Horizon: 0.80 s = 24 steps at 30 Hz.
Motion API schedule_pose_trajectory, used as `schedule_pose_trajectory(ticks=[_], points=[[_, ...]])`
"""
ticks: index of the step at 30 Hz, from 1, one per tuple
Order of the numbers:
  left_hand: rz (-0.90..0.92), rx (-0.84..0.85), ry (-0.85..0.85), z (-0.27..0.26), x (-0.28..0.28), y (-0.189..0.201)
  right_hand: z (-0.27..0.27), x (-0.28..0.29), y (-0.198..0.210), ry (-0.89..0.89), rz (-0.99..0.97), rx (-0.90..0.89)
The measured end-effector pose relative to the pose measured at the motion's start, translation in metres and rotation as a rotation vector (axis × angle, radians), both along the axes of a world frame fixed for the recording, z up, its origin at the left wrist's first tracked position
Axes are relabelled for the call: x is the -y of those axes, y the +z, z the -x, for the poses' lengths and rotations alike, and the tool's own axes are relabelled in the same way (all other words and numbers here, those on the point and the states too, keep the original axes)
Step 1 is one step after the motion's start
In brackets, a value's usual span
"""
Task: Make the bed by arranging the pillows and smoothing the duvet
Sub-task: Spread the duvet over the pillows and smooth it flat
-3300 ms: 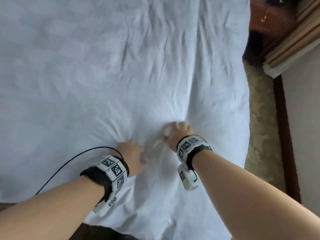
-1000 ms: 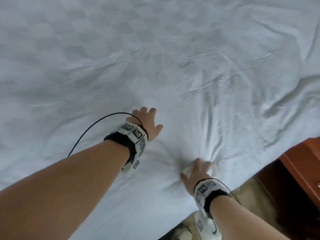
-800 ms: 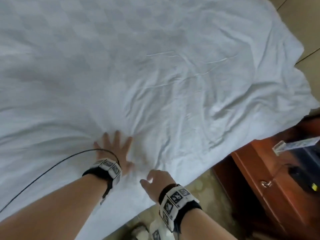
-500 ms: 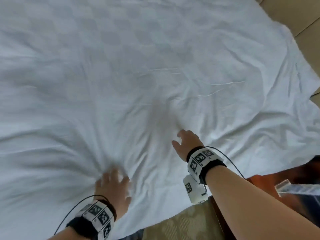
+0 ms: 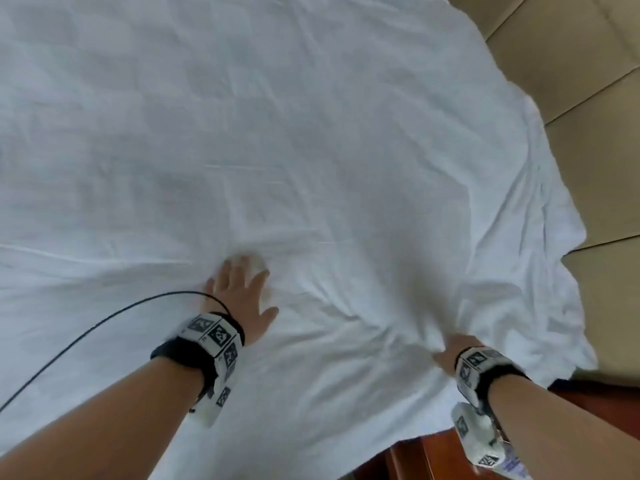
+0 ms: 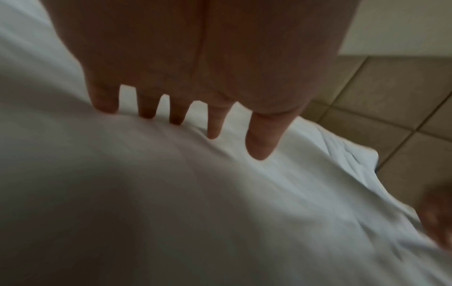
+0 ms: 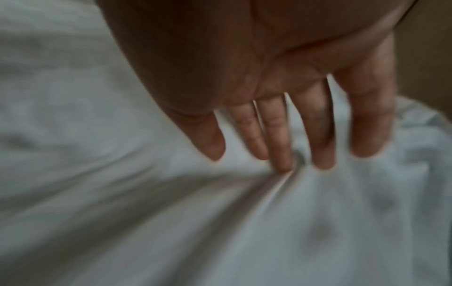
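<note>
A white, creased duvet (image 5: 311,150) covers the bed and fills most of the head view. My left hand (image 5: 242,292) lies flat on it near the middle, fingers spread and straight; the left wrist view shows those fingers (image 6: 215,123) pressing the cloth (image 6: 171,193). My right hand (image 5: 453,348) rests on the duvet near its right edge, where folds bunch up. In the right wrist view its straight fingers (image 7: 276,135) touch a raised crease (image 7: 269,189). No pillow is in view.
Tan floor tiles (image 5: 588,81) lie beyond the duvet's far right corner. A reddish wooden bedside cabinet (image 5: 433,459) stands at the lower right, close to my right forearm. A black cable (image 5: 86,334) trails from my left wrist across the duvet.
The left hand has slid up and right across the duvet to its middle. The right hand has moved down and right to the bunched edge. The view has swung towards the corner.
</note>
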<state>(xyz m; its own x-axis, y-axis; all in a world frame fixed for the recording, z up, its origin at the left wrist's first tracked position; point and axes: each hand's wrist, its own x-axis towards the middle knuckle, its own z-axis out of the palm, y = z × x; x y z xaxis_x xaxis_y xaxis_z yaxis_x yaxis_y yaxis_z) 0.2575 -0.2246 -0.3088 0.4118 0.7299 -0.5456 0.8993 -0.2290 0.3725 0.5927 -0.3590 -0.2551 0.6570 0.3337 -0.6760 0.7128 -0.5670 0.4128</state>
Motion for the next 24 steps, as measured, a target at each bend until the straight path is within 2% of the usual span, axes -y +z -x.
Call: schedule_pose_trajectory(ticks=[3, 6, 7, 9, 11, 13, 15, 17, 19, 21, 24], points=[[0.023, -0.040, -0.223, -0.062, 0.044, -0.015, -0.078, -0.036, 0.032, 0.089, -0.269, 0.160], [0.174, 0.029, -0.449, -0.122, 0.088, -0.013, -0.125, -0.088, 0.032, 0.213, -0.619, 0.131], [0.223, 0.076, -0.450, -0.141, 0.093, -0.007, -0.132, -0.104, 0.026, 0.263, -0.656, 0.099], [0.251, 0.225, -0.315, -0.185, 0.085, 0.009, -0.146, -0.122, 0.010, 0.348, -0.596, 0.023], [0.121, 0.324, -0.170, -0.236, 0.059, 0.023, -0.170, -0.119, -0.013, 0.318, -0.490, -0.056], [-0.094, 0.366, -0.067, -0.291, 0.026, 0.035, -0.209, -0.086, -0.036, 0.144, -0.346, -0.108], [-0.249, 0.304, -0.042, -0.345, -0.009, 0.043, -0.260, -0.032, -0.056, -0.029, -0.202, -0.096], [-0.267, 0.166, -0.049, -0.393, -0.034, 0.044, -0.303, 0.013, -0.060, -0.116, -0.064, -0.049], [-0.253, -0.011, -0.109, -0.431, -0.039, 0.034, -0.325, 0.021, -0.044, -0.151, -0.007, -0.071], [-0.234, -0.134, -0.242, -0.454, -0.020, 0.018, -0.329, -0.007, -0.018, -0.083, -0.103, -0.102], [-0.095, -0.138, -0.575, -0.465, 0.030, -0.013, -0.311, -0.076, 0.021, 0.228, -0.558, -0.086]])
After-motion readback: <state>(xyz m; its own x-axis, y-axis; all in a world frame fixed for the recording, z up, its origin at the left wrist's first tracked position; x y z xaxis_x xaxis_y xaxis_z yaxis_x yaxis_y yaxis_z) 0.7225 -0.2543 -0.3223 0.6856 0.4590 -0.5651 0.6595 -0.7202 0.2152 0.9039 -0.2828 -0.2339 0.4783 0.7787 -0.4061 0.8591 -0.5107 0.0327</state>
